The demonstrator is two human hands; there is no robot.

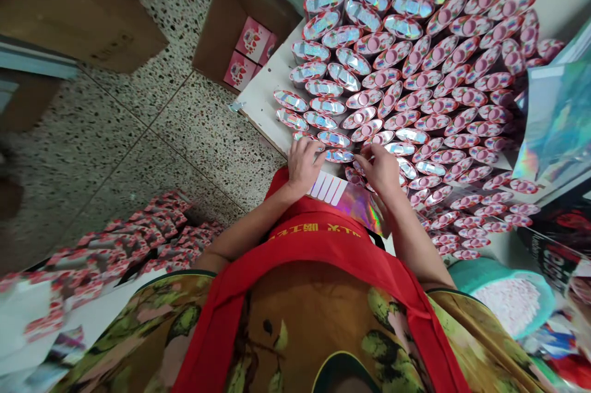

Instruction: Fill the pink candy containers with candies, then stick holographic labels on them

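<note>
Many oval-topped packs with red-and-white rims stand close together on the white table. Some show a round pink cap, others a shiny holographic sticker over the top. At the near edge, one oval-topped pack (339,156) with a shiny top sits between my hands. My left hand (305,165) has its fingers curled at that pack's left end, partly over a neighbouring pack. At the right end, the thumb and fingers of my right hand (381,168) are pinched together. Just below lies a holographic sticker sheet (362,205) with several pale strips.
An open cardboard box (210,36) holding pink boxes stands on the speckled floor beyond the table's left edge. Holographic sheets (556,109) lie at right. A teal basin (489,270) of small pale pieces is at lower right. Red-and-white packs (170,220) are piled at lower left.
</note>
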